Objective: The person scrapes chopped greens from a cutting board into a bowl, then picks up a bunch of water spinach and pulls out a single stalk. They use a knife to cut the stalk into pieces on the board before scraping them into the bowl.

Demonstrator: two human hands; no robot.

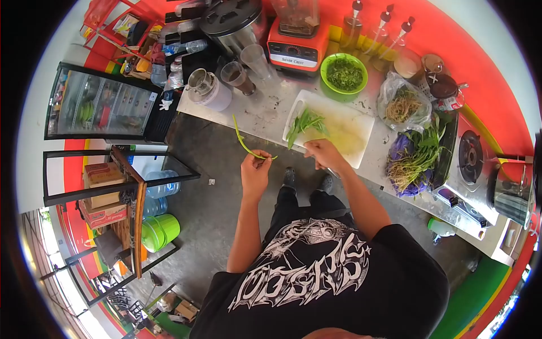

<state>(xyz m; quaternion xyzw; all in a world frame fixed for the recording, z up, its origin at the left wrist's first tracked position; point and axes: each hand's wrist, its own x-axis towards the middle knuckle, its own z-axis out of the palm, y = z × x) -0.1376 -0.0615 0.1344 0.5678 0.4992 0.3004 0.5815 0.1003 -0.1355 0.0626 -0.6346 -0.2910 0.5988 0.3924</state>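
My left hand (256, 169) pinches a long thin green stem (241, 139) off the counter's front edge, above the floor. The stem rises up and left from the fingers, and a short end sticks out to the right. At the near edge of the white cutting board (353, 133), my right hand (324, 153) is closed; a thin handle or blade shows under it, too hidden to name surely. Green leaves (305, 125) lie on the board's left half, just left of my right hand. Behind the board stands a green bowl (345, 77) of cut greens.
Right of the board are a plastic bag of roots (402, 104), a bundle of rooted greens (415, 161) and a stove (470, 157). A red blender (297, 48), cups (238, 78) and a white container (210, 93) stand at the back and left.
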